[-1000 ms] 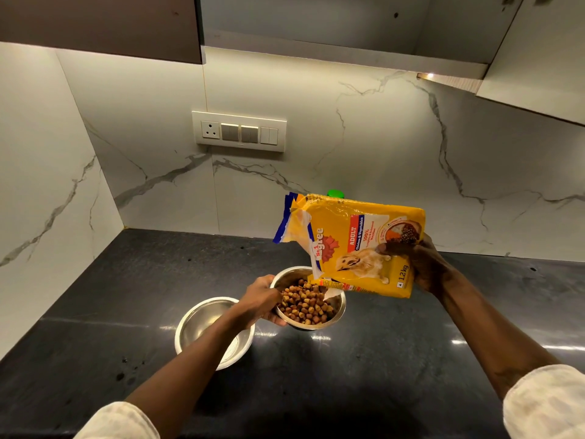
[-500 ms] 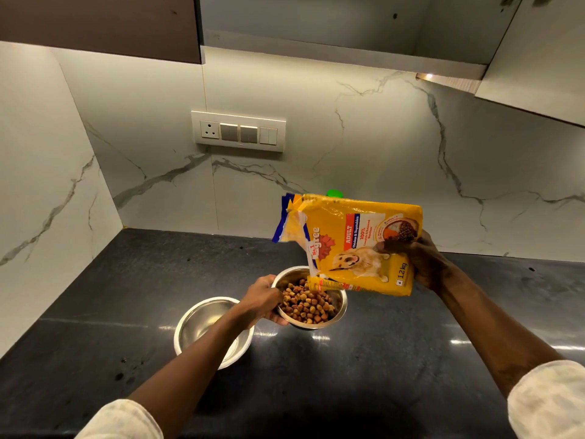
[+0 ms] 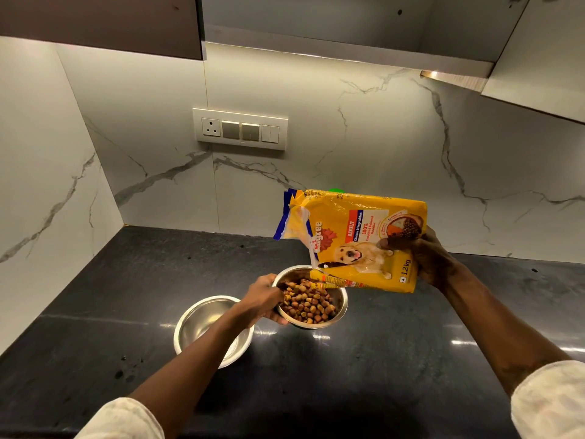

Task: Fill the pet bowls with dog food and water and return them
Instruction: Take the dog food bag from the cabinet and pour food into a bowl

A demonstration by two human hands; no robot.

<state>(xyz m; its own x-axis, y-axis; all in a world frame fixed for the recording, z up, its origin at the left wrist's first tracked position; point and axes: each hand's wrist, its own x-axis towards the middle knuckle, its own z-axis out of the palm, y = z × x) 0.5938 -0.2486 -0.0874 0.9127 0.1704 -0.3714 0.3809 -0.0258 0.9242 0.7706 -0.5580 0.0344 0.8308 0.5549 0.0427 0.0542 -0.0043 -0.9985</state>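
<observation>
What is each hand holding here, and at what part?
The right hand grips the dog food bag at its bottom end. The left hand holds the kibble-filled bowl by its left rim.

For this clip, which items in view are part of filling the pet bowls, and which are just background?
Part of the job:
- steel bowl of brown kibble, gripped by left hand
- empty steel bowl on black countertop
- yellow dog food bag, tipped in right hand

Background:
- white wall switch panel
- green object behind bag, mostly hidden
</observation>
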